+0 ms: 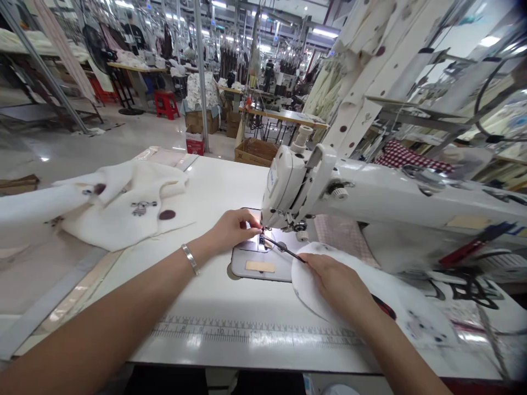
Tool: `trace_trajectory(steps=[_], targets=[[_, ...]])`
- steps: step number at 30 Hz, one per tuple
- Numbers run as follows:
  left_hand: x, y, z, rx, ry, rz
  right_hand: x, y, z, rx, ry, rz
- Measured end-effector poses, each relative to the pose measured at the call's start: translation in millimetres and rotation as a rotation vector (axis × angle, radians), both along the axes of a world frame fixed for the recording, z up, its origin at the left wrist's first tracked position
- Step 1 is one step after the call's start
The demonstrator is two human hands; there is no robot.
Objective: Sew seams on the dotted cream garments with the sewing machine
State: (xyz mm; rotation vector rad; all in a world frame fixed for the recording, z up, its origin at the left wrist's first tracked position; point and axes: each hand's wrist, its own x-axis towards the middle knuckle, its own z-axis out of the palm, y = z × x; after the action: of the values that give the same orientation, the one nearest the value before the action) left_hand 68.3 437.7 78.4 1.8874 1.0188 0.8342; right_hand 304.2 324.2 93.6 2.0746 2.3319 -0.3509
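Observation:
My right hand [333, 277] is closed on a screwdriver [288, 250] with a long dark shaft. A red and black handle end shows beyond my wrist, in line with the shaft. The screwdriver tip reaches the needle area under the head of a white sewing machine [284, 181]. My left hand [234, 227], with a silver bracelet at the wrist, pinches at the same spot, beside the tip. What its fingertips hold is too small to make out. Below them, the lit needle plate [267, 240] sits in the grey machine bed [242, 266].
White printed fabric [132, 206] lies bunched at the left of the white table [185, 296]. More white fabric [411, 315] lies under my right forearm. A printed ruler [230, 332] runs along the front edge. Red-handled snips [469, 247] rest near the machine arm.

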Motion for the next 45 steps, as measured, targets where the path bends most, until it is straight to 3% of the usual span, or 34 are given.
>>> trace_trajectory(steps=[19, 30, 39, 45], targets=[[11.1, -4.9, -4.9, 0.165, 0.072, 0.026, -2.7, 0.1, 4.1, 0.001, -0.018, -0.006], [11.7, -3.5, -7.5, 0.132, 0.031, 0.011, -3.0, 0.5, 4.5, -0.013, -0.011, -0.003], [6.8, -3.5, 3.3, 0.061, 0.035, 0.017, -4.5, 0.4, 6.0, -0.003, 0.0, -0.011], [9.1, -4.9, -0.5, 0.102, 0.08, 0.023, -4.2, 0.8, 5.5, 0.001, -0.019, -0.012]])
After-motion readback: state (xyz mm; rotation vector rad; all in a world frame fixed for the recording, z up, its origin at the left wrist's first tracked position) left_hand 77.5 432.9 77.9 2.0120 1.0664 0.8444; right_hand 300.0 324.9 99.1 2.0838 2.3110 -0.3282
